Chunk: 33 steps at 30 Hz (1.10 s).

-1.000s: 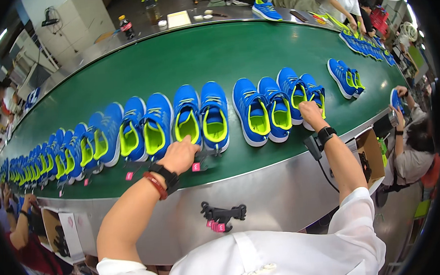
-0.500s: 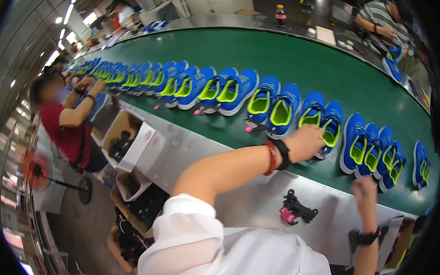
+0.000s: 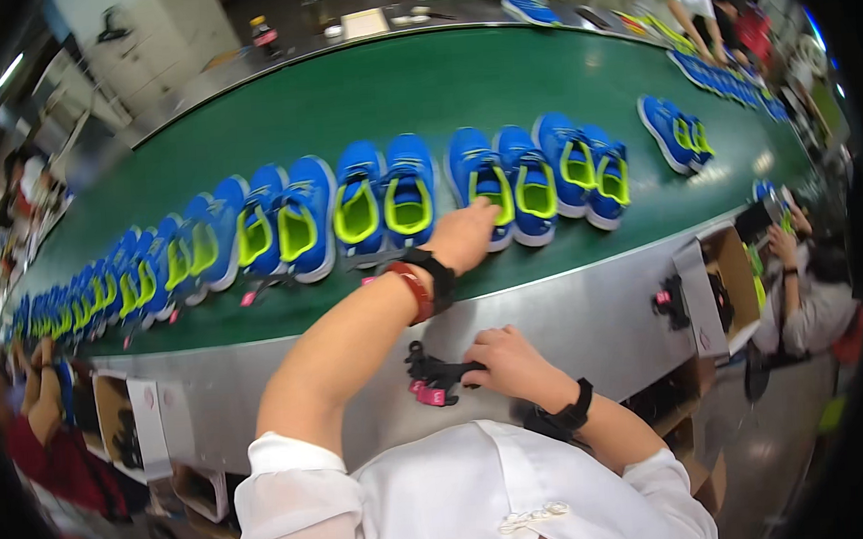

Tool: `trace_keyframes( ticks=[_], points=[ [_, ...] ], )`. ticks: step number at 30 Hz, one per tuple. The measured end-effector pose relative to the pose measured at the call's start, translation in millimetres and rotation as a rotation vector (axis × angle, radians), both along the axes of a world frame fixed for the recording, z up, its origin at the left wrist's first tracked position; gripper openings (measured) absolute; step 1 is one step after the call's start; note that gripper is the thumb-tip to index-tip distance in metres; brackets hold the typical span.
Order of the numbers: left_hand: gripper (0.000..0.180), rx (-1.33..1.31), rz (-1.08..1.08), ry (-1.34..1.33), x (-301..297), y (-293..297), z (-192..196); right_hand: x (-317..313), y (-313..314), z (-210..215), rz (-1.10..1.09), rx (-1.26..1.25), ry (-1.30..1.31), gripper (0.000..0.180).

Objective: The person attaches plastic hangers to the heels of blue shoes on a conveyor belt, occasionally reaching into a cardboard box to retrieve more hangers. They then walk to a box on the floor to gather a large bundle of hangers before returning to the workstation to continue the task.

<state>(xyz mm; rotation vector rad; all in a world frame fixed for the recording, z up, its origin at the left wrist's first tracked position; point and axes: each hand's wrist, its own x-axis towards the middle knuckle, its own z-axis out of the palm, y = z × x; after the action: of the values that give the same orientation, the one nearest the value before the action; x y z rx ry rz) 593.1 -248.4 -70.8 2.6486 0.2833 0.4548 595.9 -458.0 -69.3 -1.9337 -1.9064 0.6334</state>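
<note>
A long row of blue sneakers with lime-green linings stands on the green belt. My left hand [image 3: 462, 237] reaches over the belt's near edge, its fingers at the collar of a blue sneaker [image 3: 476, 160]; the thumb is hidden. Left of it sits another sneaker [image 3: 408, 178], and to its right a sneaker [image 3: 532, 191] stands close by. On the metal ledge lies a small bunch of black plastic hangers [image 3: 435, 375] with pink tags. My right hand [image 3: 507, 365] pinches one end of this bunch.
The metal ledge [image 3: 336, 318] runs along the near side of the green belt [image 3: 500, 80]. Open cartons stand at the right [image 3: 701, 299] and left [image 3: 149, 426]. More black hangers [image 3: 669, 303] lie by the right carton. Co-workers sit at both sides, and a bottle [image 3: 264, 36] stands on the far rim.
The view has swung to the right. My left hand has gone from one pair of sneakers to a sneaker farther right. My right hand has come down from the air onto the black hangers.
</note>
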Motion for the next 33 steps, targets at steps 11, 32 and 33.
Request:
trace_keyframes(
  ticks=[11, 32, 33],
  points=[
    [0.012, -0.051, -0.014, -0.019, 15, 1, -26, 42, -11, 12, -0.552, -0.051, 0.845, 0.011],
    [0.006, 0.003, -0.010, -0.049, -14, 3, -11, 63, 14, -3, -0.868, 0.292, 1.319, 0.042],
    [0.006, 0.000, -0.013, -0.042, -13, 1, -10, 63, 12, -3, -0.872, 0.282, 1.309, 0.042]
  ],
)
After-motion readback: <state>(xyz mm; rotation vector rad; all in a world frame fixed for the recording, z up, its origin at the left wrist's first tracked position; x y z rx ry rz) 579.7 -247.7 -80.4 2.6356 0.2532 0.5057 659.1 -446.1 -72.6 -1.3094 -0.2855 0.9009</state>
